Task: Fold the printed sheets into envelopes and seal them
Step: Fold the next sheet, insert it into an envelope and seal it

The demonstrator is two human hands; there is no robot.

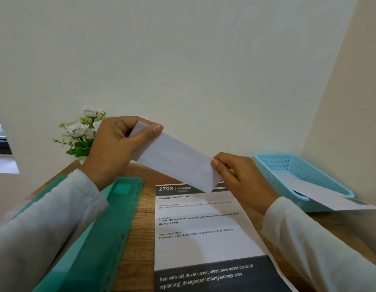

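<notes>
The folded sheet (176, 163), a narrow white strip, was held in the air between the two hands, slanting from upper left down to lower right, clear of the table (140, 228). The left hand (117, 148) gripped its upper end, thumb pressed over the front face and fingers curled behind the paper. The right hand (242, 180) pinched the lower end, thumb tip on the front edge and fingers tucked behind, where the paper's corner showed a doubled layer. Both wrists came out of pale long sleeves.

Directly below the right hand and the strip's lower end, a flat printed sheet (204, 245) lay on the wooden table, its dark header reading "2703 BEDROOM" and the title "Change Duvet Cover"; the strip's lower corner hid part of that header. Under the left forearm, a green plastic folder (111, 228) with a row of punched holes along its edge lay on the table, just beside the printed sheet with a band of bare wood between them.

Beyond and to the right of the right hand stood a light blue mesh basket (288, 165) against the wall, with another white sheet (322, 194) lying across its near rim and hanging out. Behind the left hand, white artificial flowers (81, 131) with green leaves stood by the wall.
</notes>
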